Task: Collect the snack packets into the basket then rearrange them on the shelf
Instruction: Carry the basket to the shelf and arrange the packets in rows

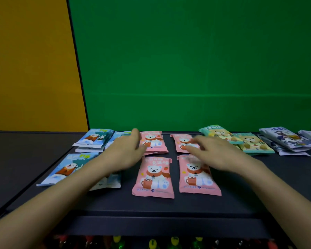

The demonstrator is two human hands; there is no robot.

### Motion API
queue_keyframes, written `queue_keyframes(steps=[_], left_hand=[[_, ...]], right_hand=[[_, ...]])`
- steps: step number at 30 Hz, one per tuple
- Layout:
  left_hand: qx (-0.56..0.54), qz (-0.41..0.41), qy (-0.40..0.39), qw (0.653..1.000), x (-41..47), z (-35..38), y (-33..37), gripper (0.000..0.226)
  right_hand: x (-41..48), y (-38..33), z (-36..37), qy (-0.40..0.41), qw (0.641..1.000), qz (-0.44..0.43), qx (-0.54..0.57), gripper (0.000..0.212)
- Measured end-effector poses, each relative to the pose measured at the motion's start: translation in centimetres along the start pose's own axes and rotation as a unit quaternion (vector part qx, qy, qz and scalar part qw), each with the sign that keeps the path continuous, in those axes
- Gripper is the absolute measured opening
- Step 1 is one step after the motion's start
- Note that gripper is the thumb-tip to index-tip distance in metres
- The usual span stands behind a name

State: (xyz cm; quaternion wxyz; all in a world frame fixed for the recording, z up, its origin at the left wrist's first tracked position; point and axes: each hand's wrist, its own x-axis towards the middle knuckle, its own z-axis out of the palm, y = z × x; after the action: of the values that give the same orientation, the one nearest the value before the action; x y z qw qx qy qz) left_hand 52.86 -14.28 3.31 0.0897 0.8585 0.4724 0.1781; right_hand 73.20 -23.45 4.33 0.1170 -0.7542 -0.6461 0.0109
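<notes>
Snack packets lie flat on a dark shelf [169, 207]. Pink bear packets sit in the middle: two in front [153, 177] [197, 175] and two behind [153, 141] [182, 142]. Blue packets [93, 138] [65, 169] lie at the left, teal ones [253, 142] and white-navy ones [287, 139] at the right. My left hand [127, 151] hovers with fingers apart beside the rear left pink packet. My right hand [215, 151] reaches over the rear right pink packet, fingers spread and blurred. Neither hand holds anything. No basket is in view.
A green wall [196, 60] stands behind the shelf, with a yellow panel [31, 65] at the left. Below the shelf's front edge, colourful items [174, 242] on a lower level show dimly.
</notes>
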Motion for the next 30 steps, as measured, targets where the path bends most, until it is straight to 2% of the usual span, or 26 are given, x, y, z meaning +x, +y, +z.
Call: queue_keyframes(steps=[2, 5, 10, 14, 17, 19, 24, 28, 30], left_hand=[[-0.048, -0.031, 0.016, 0.998, 2.4, -0.4, -0.1, 0.032], [-0.125, -0.09, -0.026, 0.988, 5.5, 0.3, -0.4, 0.034], [-0.179, -0.143, -0.092, 0.969, 7.9, 2.4, -1.2, 0.016], [-0.217, -0.156, -0.085, 0.96, 9.2, 3.4, -1.4, 0.02], [-0.254, -0.151, -0.089, 0.951, 9.3, 3.4, -1.2, 0.019], [-0.265, -0.154, -0.086, 0.948, 9.4, 3.5, -1.2, 0.026], [-0.26, -0.146, -0.081, 0.951, 9.3, 3.8, -1.4, 0.016], [-0.232, -0.14, -0.065, 0.961, 9.3, 3.4, -1.5, 0.021], [-0.205, -0.132, -0.049, 0.969, 9.2, 3.1, -1.4, 0.013]], right_hand=[[2.1, -1.6, -0.1, 0.016, 0.997, -0.034, 0.07, 0.045], [5.6, -3.7, 0.9, -0.002, 0.994, -0.045, 0.098, 0.039], [9.0, -4.8, 3.0, -0.066, 0.994, 0.003, 0.091, 0.036], [9.7, -5.0, 4.0, -0.074, 0.993, 0.004, 0.089, 0.022], [9.9, -5.2, 4.6, -0.063, 0.996, 0.0, 0.061, 0.029], [10.0, -5.2, 4.8, -0.057, 0.997, -0.001, 0.055, 0.035], [10.0, -4.3, 4.1, -0.041, 0.996, -0.006, 0.073, 0.035], [9.1, -0.5, 2.2, 0.03, 0.997, 0.014, 0.064, 0.039], [8.6, 1.5, 2.2, 0.017, 0.999, 0.032, 0.029, 0.037]])
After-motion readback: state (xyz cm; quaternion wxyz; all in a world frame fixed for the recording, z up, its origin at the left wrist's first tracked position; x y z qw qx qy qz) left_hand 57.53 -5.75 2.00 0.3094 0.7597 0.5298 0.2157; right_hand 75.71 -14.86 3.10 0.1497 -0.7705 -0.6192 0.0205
